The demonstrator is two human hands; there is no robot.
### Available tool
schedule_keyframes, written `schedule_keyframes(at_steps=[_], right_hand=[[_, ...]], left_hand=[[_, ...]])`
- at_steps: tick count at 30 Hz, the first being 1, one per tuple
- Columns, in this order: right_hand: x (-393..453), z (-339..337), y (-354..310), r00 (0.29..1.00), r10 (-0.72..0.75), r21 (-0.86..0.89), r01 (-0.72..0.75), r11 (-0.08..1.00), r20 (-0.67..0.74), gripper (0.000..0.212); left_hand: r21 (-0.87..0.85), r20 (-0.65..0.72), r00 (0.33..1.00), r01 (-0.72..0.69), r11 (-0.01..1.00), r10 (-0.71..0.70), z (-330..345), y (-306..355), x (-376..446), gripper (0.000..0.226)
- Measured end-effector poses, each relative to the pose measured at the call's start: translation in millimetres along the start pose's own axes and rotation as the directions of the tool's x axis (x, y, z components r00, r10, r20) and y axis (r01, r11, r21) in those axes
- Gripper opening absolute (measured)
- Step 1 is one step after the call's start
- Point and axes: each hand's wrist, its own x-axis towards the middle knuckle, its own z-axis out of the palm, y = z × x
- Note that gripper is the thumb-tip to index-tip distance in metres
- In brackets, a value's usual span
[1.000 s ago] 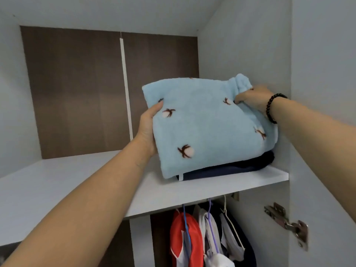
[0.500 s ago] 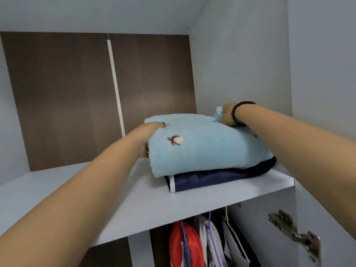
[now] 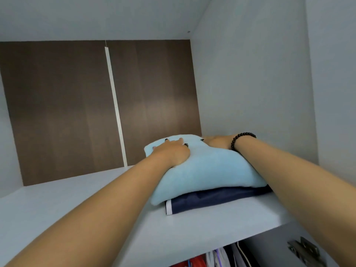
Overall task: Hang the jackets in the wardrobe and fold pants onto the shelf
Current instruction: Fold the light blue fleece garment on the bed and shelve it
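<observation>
Folded light blue fleece pants (image 3: 208,170) lie on top of folded navy pants (image 3: 215,199) on the white wardrobe shelf (image 3: 57,205), against the right wall. My left hand (image 3: 171,151) lies flat on top of the blue pants, fingers spread and pressing down. My right hand (image 3: 217,144), with a black bead bracelet at the wrist, rests palm down on the far right part of the same pants. Neither hand curls around the fabric.
The shelf's left half is bare white board in front of a brown back panel (image 3: 67,112). Below the shelf edge hang several garments (image 3: 215,259) on hangers. A metal door hinge (image 3: 306,251) sticks out at the lower right.
The blue pants went from held up tilted to lying flat on the navy pants. Both hands let go of the edges and now press on top.
</observation>
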Motion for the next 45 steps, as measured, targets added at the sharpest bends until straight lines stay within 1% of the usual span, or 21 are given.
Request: schedule_keyframes(at_steps=[3,6,8,10,13,15,17,19,23,26,28,29,31,32,33,34,36,39,41,45], right_hand=[[5,1,-1,0.999,0.032,0.044,-0.031,0.999,-0.030,0.054],[-13,-3,-1,0.981,0.053,-0.050,-0.063,0.997,-0.189,0.052],[-40,-5,-8,0.961,0.019,-0.105,-0.049,0.993,-0.276,0.047],[-68,4,-16,0.946,0.000,-0.095,-0.032,0.995,-0.323,0.043],[-82,34,-17,0.909,-0.016,-0.044,-0.002,0.999,-0.417,0.046],[-76,46,-10,0.905,-0.008,-0.033,-0.006,0.999,-0.426,0.057],[-69,46,-6,0.911,0.022,-0.014,-0.030,0.999,-0.411,0.064],[-68,46,-6,0.907,0.022,-0.045,-0.045,0.998,-0.421,0.062],[-71,49,-4,0.887,-0.015,-0.054,-0.012,0.998,-0.462,0.055],[-82,46,-9,0.850,-0.013,0.036,0.038,0.999,-0.527,0.048],[-98,47,-15,0.809,-0.019,0.110,0.104,0.988,-0.587,0.043],[-109,51,-18,0.781,-0.033,0.154,0.164,0.974,-0.624,0.042],[-133,65,-28,0.688,-0.047,0.248,0.323,0.913,-0.724,0.039],[-145,74,-34,0.636,-0.036,0.292,0.403,0.867,-0.771,0.035],[-154,84,-41,0.600,-0.017,0.338,0.474,0.813,-0.800,0.030],[-162,92,-48,0.588,0.000,0.387,0.531,0.754,-0.809,0.026],[-175,108,-62,0.627,0.011,0.477,0.582,0.658,-0.779,0.023],[-195,125,-81,0.675,-0.023,0.532,0.602,0.596,-0.738,0.023],[-216,139,-96,0.711,-0.074,0.558,0.607,0.566,-0.699,0.028],[-278,183,-129,0.809,-0.194,0.672,0.573,0.469,-0.555,0.041]], left_hand=[[-0.027,-0.026,1.000,0.014,1.000,-0.015,-1,1,-16,0.053],[-0.045,-0.102,0.994,-0.042,0.998,0.037,-1,2,-48,0.051],[-0.023,-0.124,0.986,-0.116,0.993,0.112,5,0,-74,0.054],[-0.017,-0.144,0.980,-0.138,0.990,0.135,14,-1,-93,0.056],[-0.031,-0.220,0.968,-0.128,0.991,0.118,28,-3,-95,0.056],[-0.018,-0.251,0.962,-0.120,0.993,0.112,34,-2,-87,0.055],[-0.017,-0.267,0.958,-0.118,0.993,0.109,35,-2,-82,0.055],[-0.020,-0.276,0.955,-0.114,0.993,0.104,37,-2,-81,0.055],[-0.042,-0.293,0.953,-0.099,0.994,0.082,36,-1,-88,0.055],[-0.127,-0.320,0.944,-0.129,0.983,0.082,28,0,-94,0.055],[-0.245,-0.374,0.927,-0.141,0.959,0.041,23,-2,-102,0.051],[-0.321,-0.407,0.914,-0.140,0.936,-0.003,20,-4,-109,0.047],[-0.443,-0.473,0.877,-0.151,0.883,-0.088,15,-11,-127,0.038],[-0.472,-0.494,0.861,-0.149,0.869,-0.121,13,-14,-139,0.036],[-0.481,-0.507,0.849,-0.139,0.865,-0.146,12,-18,-151,0.033],[-0.473,-0.522,0.838,-0.128,0.872,-0.161,12,-21,-165,0.031],[-0.433,-0.542,0.821,-0.091,0.897,-0.179,13,-24,-195,0.028],[-0.377,-0.550,0.810,-0.022,0.926,-0.205,19,-29,-247,0.026],[-0.372,-0.544,0.805,0.021,0.928,-0.236,27,-34,-286,0.024],[-0.395,-0.531,0.787,0.100,0.913,-0.316,49,-44,-375,0.025]])
